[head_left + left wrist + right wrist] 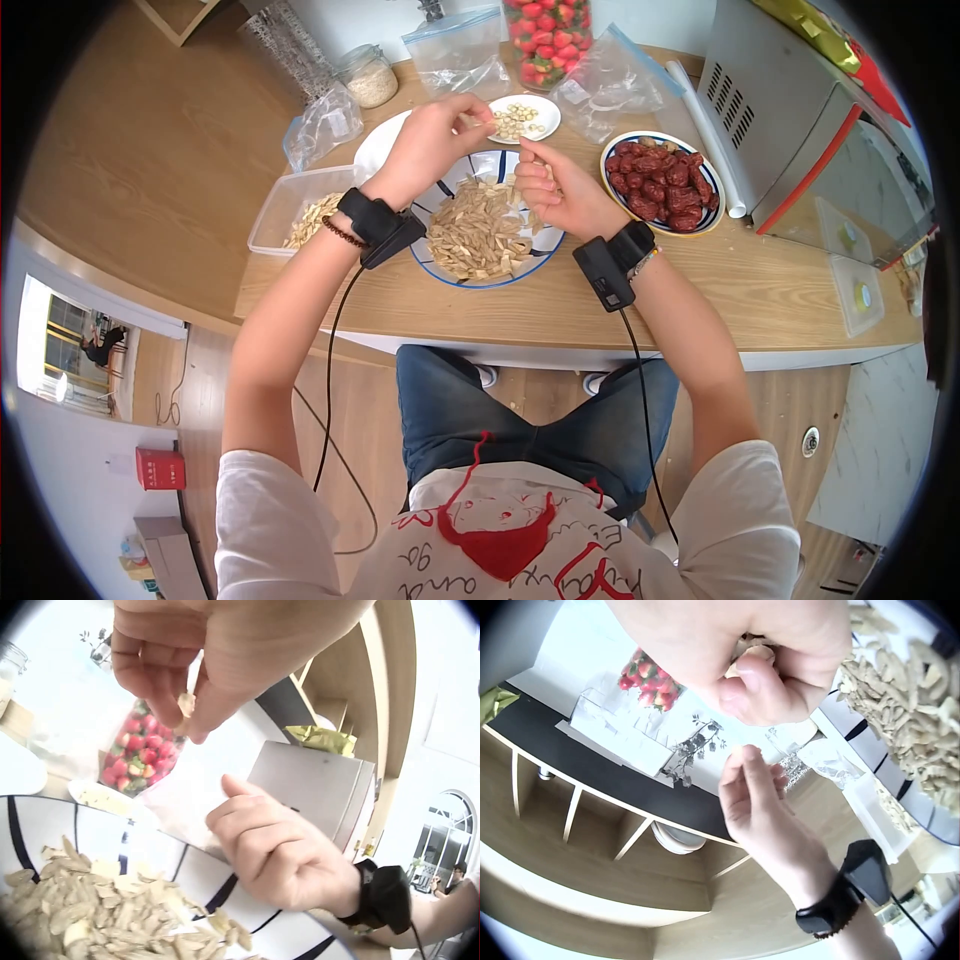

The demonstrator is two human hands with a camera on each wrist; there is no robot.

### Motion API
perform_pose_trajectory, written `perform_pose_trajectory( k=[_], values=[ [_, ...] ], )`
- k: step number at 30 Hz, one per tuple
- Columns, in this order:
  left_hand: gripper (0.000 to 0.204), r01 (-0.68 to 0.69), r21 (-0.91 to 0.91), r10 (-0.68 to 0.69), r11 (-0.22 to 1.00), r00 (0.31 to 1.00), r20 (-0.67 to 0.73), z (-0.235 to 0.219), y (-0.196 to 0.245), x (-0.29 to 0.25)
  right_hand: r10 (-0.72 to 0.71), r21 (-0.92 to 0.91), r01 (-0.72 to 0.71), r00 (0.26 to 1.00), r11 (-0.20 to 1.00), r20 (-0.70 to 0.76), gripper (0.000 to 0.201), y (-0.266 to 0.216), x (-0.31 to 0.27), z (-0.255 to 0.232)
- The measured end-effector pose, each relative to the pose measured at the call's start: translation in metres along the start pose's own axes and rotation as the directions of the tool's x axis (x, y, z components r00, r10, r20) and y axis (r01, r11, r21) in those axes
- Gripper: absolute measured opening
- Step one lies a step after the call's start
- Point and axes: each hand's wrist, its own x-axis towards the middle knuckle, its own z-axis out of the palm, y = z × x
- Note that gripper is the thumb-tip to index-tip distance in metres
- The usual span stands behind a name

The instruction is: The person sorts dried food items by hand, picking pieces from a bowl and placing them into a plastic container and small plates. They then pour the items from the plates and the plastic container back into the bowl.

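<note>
Above a white bowl with blue stripes (549, 243), my left hand (432, 140) pinches a small pale slice (186, 703) between thumb and fingertips. My right hand (568, 190) is curled to the right of it, over the bowl's right side, holding pale pieces (756, 654) in its fingers, partly hidden by them. Many beige, elongated dried slices (470, 235) are heaped in the bowl. Just behind both hands, a small white plate (551, 118) carries pale yellowish pieces (515, 122). Another white plate (376, 150) shows partly behind my left forearm.
A clear plastic box (268, 215) with pale slices stands at left. Red dates (665, 185) fill an oval plate at right, beside a white roll (715, 150) and a grey appliance (770, 110). Behind are plastic bags (455, 60), a glass jar (370, 78) and strawberries (548, 40).
</note>
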Motion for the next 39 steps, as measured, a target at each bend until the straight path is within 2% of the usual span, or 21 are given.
perform_pose_trajectory(
  k=[2,3,5,6,9,12,15,16,19,22,25,28,31,34,37,39],
  values=[
    [0.013,-0.108,-0.099,0.111,0.989,0.993,0.032,-0.002,0.019,-0.006,0.037,0.097,-0.04,0.999,0.994,0.035,0.016,-0.002,0.004,-0.009],
    [0.014,-0.167,-0.087,0.171,0.982,0.984,0.046,0.003,0.023,-0.009,0.053,0.145,-0.061,0.997,0.988,0.054,0.014,-0.002,0.003,-0.008],
    [0.014,-0.281,-0.065,0.285,0.958,0.956,0.072,0.013,0.029,-0.012,0.029,0.11,-0.03,1.0,0.994,0.008,0.013,-0.001,0.001,-0.005],
    [0.015,-0.308,-0.057,0.312,0.95,0.943,0.112,0.015,0.03,-0.013,0.018,0.09,-0.017,1.0,0.996,-0.014,0.013,0.0,-0.001,0.001],
    [0.015,-0.324,-0.033,0.325,0.946,0.942,0.085,0.024,0.028,-0.013,-0.09,0.074,0.097,0.991,0.992,-0.096,0.013,0.006,-0.006,0.01],
    [0.015,-0.234,-0.006,0.234,0.972,0.972,0.038,0.022,0.021,-0.014,0.11,0.223,-0.102,0.994,0.969,-0.022,0.014,-0.003,0.003,-0.005],
    [0.018,-0.056,0.09,0.052,0.994,0.997,0.052,0.021,-0.001,-0.011,0.134,0.26,-0.159,0.985,0.953,0.113,0.015,-0.004,0.007,-0.017],
    [0.021,-0.017,0.111,0.01,0.994,0.998,0.062,0.023,-0.013,-0.01,0.143,0.277,-0.171,0.983,0.946,0.116,0.015,-0.005,0.007,-0.018],
    [0.023,0.036,0.176,-0.086,0.984,0.956,0.281,0.036,-0.041,-0.005,0.167,0.289,-0.195,0.979,0.937,0.121,0.016,-0.007,0.006,-0.017],
    [0.023,-0.076,0.168,0.017,0.983,0.945,0.327,0.047,-0.044,-0.01,0.157,0.247,-0.174,0.984,0.953,0.09,0.015,-0.008,0.002,-0.013],
    [0.025,-0.071,0.14,0.016,0.988,0.931,0.365,0.052,-0.044,-0.011,0.14,0.198,-0.146,0.989,0.969,0.046,0.015,-0.007,0.002,-0.011],
    [0.023,-0.04,0.097,-0.002,0.994,0.919,0.394,0.051,-0.044,-0.01,0.127,0.155,-0.131,0.991,0.979,0.037,0.015,-0.006,0.003,-0.012],
    [0.019,0.059,0.053,-0.076,0.997,0.912,0.403,0.049,-0.043,-0.01,0.117,0.137,-0.118,0.993,0.983,0.014,0.016,-0.006,0.003,-0.01],
    [0.017,0.115,-0.024,-0.098,0.993,0.923,0.373,0.047,-0.047,-0.01,0.115,0.134,-0.114,0.993,0.984,-0.003,0.016,-0.006,0.002,-0.008],
    [0.017,0.114,-0.032,-0.094,0.993,0.926,0.365,0.042,-0.051,-0.007,0.112,0.128,-0.111,0.994,0.986,-0.004,0.017,-0.006,0.003,-0.009],
    [0.017,0.202,-0.062,-0.164,0.977,0.913,0.374,0.037,-0.051,-0.006,0.111,0.124,-0.109,0.994,0.986,-0.006,0.017,-0.005,0.004,-0.009]
  ],
)
